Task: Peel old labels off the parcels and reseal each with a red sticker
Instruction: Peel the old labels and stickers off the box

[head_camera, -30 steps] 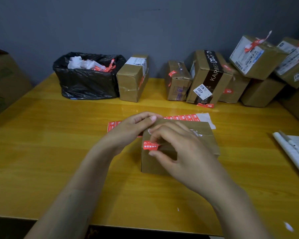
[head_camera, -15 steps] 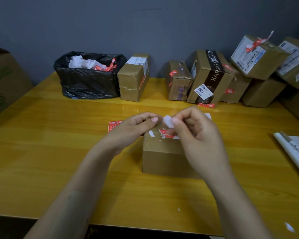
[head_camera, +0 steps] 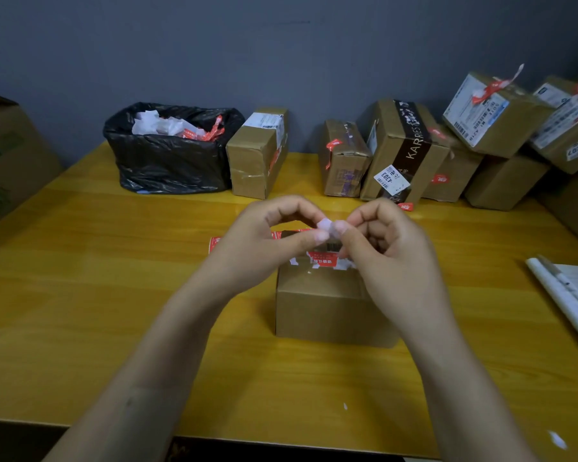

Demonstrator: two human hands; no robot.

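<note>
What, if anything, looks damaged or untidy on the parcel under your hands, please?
Ragged white label remnants cling to the top edge of the parcel around the red sticker, and small white scraps litter the table.

On one parcel (head_camera: 384, 141): dark band (head_camera: 414, 145) "KARRIES"; white tag (head_camera: 391, 179) "4303".

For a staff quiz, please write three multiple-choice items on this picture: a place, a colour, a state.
1. Where does the black bin bag stand?
A. back left of the table
B. on the floor
C. under the table

2. What colour is the sticker on the near parcel?
A. blue
B. red
C. green

3. What do the left hand and right hand do?
A. lie flat
B. pinch one white scrap
C. lift the parcel

Key: A, it stands by the wall, left; B, red shows on top; B, both hands meet on the scrap.
</note>
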